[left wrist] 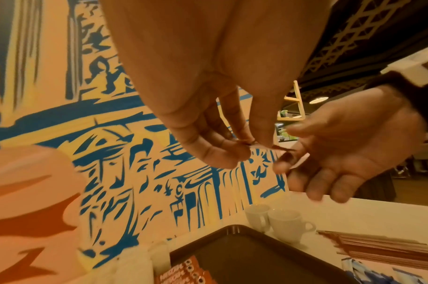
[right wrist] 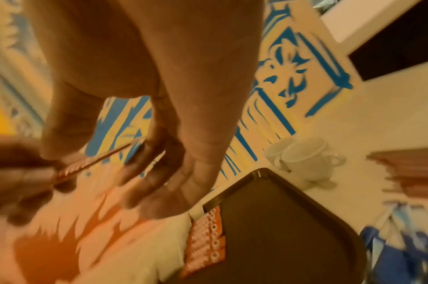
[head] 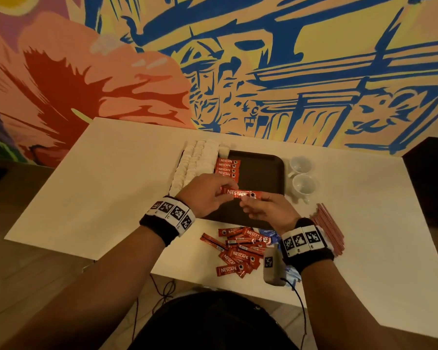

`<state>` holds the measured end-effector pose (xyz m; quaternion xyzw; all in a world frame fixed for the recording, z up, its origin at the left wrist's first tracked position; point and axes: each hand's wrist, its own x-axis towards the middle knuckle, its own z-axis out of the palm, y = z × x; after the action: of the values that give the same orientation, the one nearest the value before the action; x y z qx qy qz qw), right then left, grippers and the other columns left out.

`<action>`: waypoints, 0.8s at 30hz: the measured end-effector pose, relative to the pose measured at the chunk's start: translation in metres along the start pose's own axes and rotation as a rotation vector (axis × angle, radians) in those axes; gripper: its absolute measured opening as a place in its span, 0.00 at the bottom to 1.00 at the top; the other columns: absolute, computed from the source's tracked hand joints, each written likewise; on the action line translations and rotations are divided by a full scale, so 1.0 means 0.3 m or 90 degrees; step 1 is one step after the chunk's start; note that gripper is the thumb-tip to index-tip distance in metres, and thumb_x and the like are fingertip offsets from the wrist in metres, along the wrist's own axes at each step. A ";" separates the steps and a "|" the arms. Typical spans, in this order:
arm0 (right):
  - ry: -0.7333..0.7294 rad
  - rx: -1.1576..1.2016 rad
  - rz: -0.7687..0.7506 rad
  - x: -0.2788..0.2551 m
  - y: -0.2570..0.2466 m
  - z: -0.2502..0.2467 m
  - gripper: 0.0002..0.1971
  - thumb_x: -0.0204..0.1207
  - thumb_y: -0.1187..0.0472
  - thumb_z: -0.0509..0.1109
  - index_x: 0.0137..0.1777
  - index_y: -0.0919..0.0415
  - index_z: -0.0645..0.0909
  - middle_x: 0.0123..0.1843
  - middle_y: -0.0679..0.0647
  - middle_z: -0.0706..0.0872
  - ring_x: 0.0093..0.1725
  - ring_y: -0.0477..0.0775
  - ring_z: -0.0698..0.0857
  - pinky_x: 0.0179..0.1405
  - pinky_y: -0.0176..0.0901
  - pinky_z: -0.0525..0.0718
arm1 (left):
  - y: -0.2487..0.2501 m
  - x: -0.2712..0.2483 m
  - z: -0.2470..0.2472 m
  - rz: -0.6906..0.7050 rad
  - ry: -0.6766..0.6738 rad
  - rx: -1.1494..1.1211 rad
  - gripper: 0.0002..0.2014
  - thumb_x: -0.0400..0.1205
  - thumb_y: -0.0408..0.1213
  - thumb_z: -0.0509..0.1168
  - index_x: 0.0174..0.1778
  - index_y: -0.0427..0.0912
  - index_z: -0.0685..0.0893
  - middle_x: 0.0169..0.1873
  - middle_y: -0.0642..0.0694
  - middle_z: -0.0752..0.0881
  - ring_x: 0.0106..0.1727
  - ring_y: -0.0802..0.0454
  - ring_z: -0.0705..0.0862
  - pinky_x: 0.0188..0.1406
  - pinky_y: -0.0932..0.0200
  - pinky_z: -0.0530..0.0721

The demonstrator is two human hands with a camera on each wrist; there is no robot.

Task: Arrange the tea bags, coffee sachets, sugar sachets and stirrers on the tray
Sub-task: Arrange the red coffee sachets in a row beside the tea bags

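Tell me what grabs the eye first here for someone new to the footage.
Probably the loud blue, yellow and red mural filling the wall behind the white table. Next, the left hand and right hand together pinching one red coffee sachet above the dark tray, where a short row of sachets lies beside white packets. A loose red pile waits at the table's near edge.

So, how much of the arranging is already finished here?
Done: white sachets fill the tray's left side, with a short row of coffee sachets beside them. In hand: left hand and right hand pinch one coffee sachet. Left: the coffee pile, blue packets and stirrers on the table.
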<state>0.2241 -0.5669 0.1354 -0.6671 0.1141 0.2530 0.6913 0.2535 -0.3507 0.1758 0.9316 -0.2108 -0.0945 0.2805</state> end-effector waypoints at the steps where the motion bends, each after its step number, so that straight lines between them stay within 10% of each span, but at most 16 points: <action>1: -0.009 -0.085 0.010 0.010 0.008 0.005 0.18 0.77 0.53 0.79 0.64 0.58 0.87 0.58 0.53 0.91 0.61 0.54 0.87 0.61 0.47 0.84 | -0.022 0.006 0.001 -0.015 0.004 -0.009 0.13 0.84 0.45 0.71 0.64 0.55 0.86 0.41 0.66 0.78 0.39 0.67 0.76 0.40 0.67 0.70; 6: -0.073 -0.579 0.101 0.055 0.129 0.036 0.40 0.69 0.42 0.83 0.79 0.48 0.73 0.73 0.49 0.78 0.74 0.54 0.77 0.75 0.53 0.76 | -0.163 0.034 0.026 -0.128 0.002 -0.048 0.17 0.85 0.47 0.68 0.70 0.51 0.83 0.61 0.51 0.89 0.55 0.55 0.85 0.56 0.60 0.80; 11: -0.145 -0.920 0.085 0.098 0.282 0.038 0.54 0.65 0.30 0.79 0.86 0.49 0.60 0.85 0.53 0.64 0.84 0.61 0.61 0.85 0.62 0.57 | -0.306 0.078 0.117 -0.236 -0.062 -0.027 0.12 0.86 0.48 0.66 0.63 0.50 0.85 0.56 0.49 0.90 0.53 0.52 0.87 0.57 0.50 0.86; 24: -0.133 -1.017 0.065 0.158 0.453 0.061 0.58 0.71 0.39 0.79 0.90 0.56 0.45 0.90 0.58 0.53 0.87 0.63 0.56 0.87 0.60 0.53 | -0.478 0.267 0.399 -0.196 -0.149 0.113 0.13 0.86 0.39 0.65 0.66 0.45 0.81 0.63 0.43 0.82 0.65 0.43 0.80 0.66 0.48 0.79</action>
<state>0.1927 -0.5422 -0.0040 -0.9267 -0.1361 0.3502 0.0005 0.3387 -0.3361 -0.0083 0.9566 -0.1043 -0.2252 0.1529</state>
